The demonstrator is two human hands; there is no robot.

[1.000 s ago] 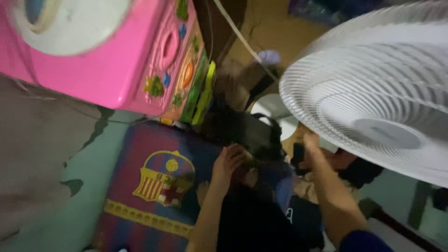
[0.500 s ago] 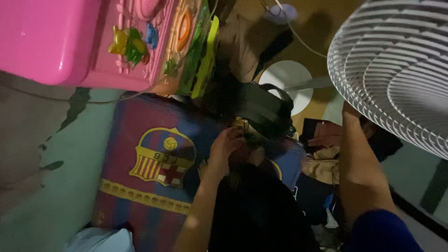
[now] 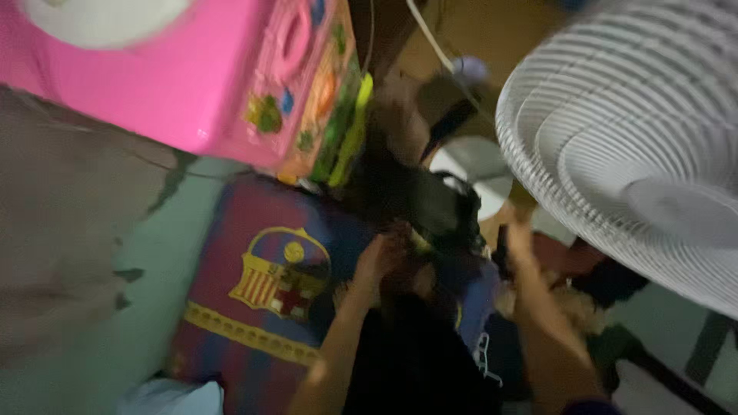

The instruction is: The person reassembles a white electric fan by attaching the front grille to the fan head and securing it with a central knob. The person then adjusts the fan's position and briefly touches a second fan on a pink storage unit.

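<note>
The view is blurred by motion. My left hand (image 3: pixel 378 257) reaches forward over a dark red and blue cloth with a crest (image 3: pixel 277 277), its fingers curled at the edge of a black bag (image 3: pixel 419 204); whether it grips anything I cannot tell. My right hand (image 3: pixel 516 242) reaches up beside the bag, close under a white fan (image 3: pixel 638 146), fingers near a dark object. A dark garment (image 3: pixel 419 361) lies between my forearms.
A pink plastic toy (image 3: pixel 192 77) with coloured buttons stands at the upper left. A white cable (image 3: pixel 430 46) runs across a brown floor at the back. Crumpled clothes (image 3: pixel 569 307) lie under the fan. A pale green floor (image 3: pixel 108 323) is at the left.
The camera swung, so the fan and pink toy shifted in view. My right hand dropped lower, from beside the fan toward the bag. My left hand stays at the bag's edge.
</note>
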